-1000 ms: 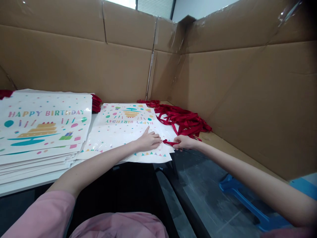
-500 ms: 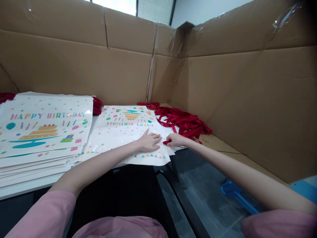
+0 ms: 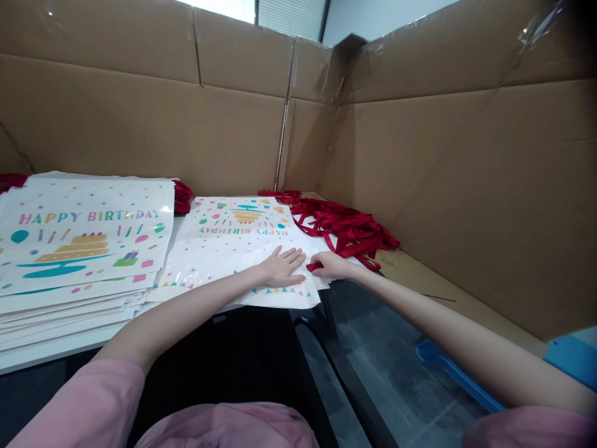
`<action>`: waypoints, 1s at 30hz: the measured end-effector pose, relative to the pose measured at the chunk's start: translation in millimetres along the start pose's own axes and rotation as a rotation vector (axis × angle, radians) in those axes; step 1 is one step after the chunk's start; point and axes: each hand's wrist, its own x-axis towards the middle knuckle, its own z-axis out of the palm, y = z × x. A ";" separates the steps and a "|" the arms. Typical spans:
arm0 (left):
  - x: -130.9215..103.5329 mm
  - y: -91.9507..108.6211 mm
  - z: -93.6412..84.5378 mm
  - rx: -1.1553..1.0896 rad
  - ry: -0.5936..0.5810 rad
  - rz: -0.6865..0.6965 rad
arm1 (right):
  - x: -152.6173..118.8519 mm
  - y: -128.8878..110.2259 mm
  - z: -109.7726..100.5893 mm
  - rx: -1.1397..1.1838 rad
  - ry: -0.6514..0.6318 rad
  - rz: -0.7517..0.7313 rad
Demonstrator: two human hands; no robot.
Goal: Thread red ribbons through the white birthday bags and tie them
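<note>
Ribbon (image 3: pixel 314 266) is pinched in the right hand (image 3: pixel 333 264), grip closed, at the edge of the sheet (image 3: pixel 233 249); left hand (image 3: pixel 281 269) spread flat on top. Press too lightly and that slick sheet could skid.

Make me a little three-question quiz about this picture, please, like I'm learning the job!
1. What colour is the ribbon held in the right hand?
2. True or false: the left hand rests on a printed sheet.
3. In this view, the HAPPY BIRTHDAY lettering on that sheet is: A) upright, B) upside down, C) sideways.

Key: 1. Red. 2. True. 3. B.
</note>
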 end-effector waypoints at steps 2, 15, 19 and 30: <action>0.0 -0.1 -0.3 -0.002 -0.003 -0.006 | -1.1 0.5 7.2 -0.015 0.057 0.020; 0.6 -2.3 -2.6 -0.009 -0.033 -0.016 | -14.1 10.9 1.2 -0.054 0.152 0.020; 0.7 -3.7 -2.4 -0.021 -0.033 0.002 | -27.0 34.5 -2.0 -0.025 0.113 0.023; 1.8 -4.3 -3.0 -0.046 -0.031 -0.020 | -57.8 75.3 10.4 -0.114 0.101 0.170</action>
